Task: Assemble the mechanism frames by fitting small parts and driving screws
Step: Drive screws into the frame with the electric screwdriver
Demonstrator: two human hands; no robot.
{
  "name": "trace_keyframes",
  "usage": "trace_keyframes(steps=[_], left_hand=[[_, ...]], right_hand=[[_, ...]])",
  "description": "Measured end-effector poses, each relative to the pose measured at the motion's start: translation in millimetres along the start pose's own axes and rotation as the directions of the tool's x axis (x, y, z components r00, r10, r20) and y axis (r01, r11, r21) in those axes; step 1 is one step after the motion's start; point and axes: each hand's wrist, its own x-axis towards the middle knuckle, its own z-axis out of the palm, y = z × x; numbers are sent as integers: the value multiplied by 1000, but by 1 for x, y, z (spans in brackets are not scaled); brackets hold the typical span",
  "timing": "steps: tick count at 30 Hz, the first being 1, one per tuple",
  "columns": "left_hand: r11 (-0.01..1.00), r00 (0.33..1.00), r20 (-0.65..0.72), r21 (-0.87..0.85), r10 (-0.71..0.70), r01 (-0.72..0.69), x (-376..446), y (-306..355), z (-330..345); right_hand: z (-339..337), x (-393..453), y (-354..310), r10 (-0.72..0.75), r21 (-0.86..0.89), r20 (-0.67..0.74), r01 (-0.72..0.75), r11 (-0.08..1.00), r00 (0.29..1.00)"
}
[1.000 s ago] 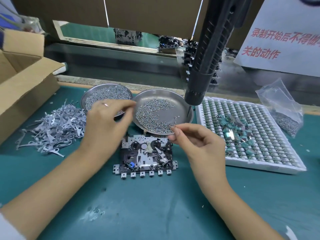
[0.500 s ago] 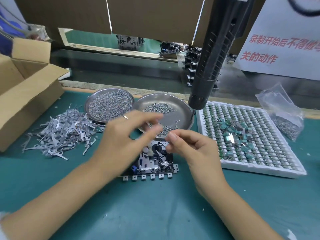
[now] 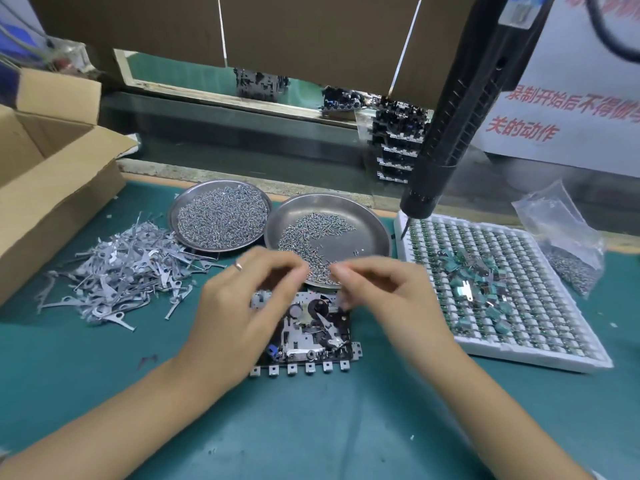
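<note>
Mechanism frame (image 3: 308, 334) lies flat on the green mat directly under both hands, already carrying levers, a black wheel and a row of tabs along its near edge. Left hand (image 3: 249, 299) and right hand (image 3: 384, 292) meet fingertip to fingertip above its far edge, seemingly pinching something tiny; motion blur hides what, so their grip cannot be told. Just beyond them sits the screw dish (image 3: 367, 223), left of them the heap of metal levers (image 3: 117, 271). Above and to the right, the electric screwdriver (image 3: 446, 133) hangs untouched, so driving screws likely remains.

Green bench mat (image 3: 311, 427), cardboard screen (image 3: 311, 32) behind.
</note>
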Motion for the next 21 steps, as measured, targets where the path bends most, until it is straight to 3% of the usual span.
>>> trace_keyframes(steps=[1,3,6,12,21], left_hand=[[996,996,-8,-11,-85,85,1,-3,-1],[985,984,-35,2,-175,175,2,-10,-2],[974,971,-82,-17,-225,224,2,-12,-1],[977,974,-70,-31,-213,211,-2,-14,5],[982,983,-74,-110,-165,157,-4,-15,9]], right_hand=[[-3,10,0,-68,-238,-41,56,970,997],[-5,31,-1,-76,-589,21,74,805,997],[1,54,0,106,-825,149,64,561,983],[7,58,4,50,-790,75,29,612,996],[2,40,5,-159,-566,-51,102,818,986]])
